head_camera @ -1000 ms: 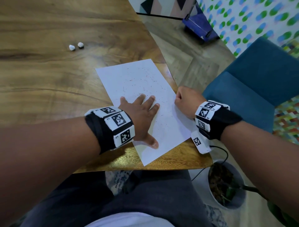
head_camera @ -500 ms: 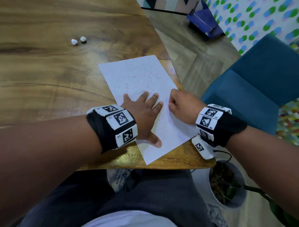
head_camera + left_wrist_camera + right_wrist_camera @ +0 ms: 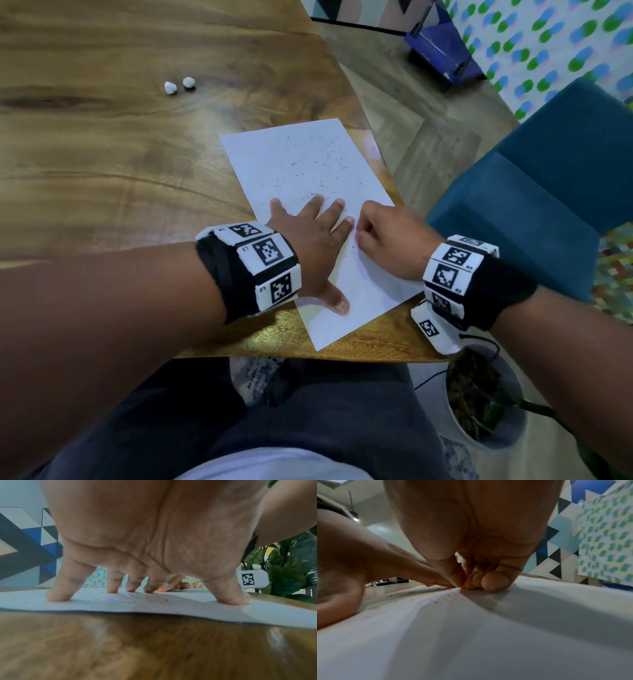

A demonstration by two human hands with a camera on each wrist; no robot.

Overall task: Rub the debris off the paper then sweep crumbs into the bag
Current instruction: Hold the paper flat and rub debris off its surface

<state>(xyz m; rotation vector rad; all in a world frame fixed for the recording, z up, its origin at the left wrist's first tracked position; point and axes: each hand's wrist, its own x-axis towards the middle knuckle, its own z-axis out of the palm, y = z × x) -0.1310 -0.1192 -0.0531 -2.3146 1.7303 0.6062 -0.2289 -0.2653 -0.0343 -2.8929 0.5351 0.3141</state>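
Left hand [image 3: 310, 240] flat, fingers spread, pins the paper [image 3: 301, 164]; right hand [image 3: 387, 240] pinches a small orange rubber [image 3: 463, 587]: rub short strokes beside the pinning fingers

Black wristbands [image 3: 239, 274] carrying white square-code marker blocks [image 3: 269, 253] on both wrists, dark trousers [image 3: 308, 411], white shirt hem [image 3: 267, 466]

I count one sheet of paper [image 3: 310, 219] on the table [image 3: 102, 154], two hands on that paper, and two small white lumps [image 3: 179, 85] beyond the paper. Specks on the paper are too many to count.
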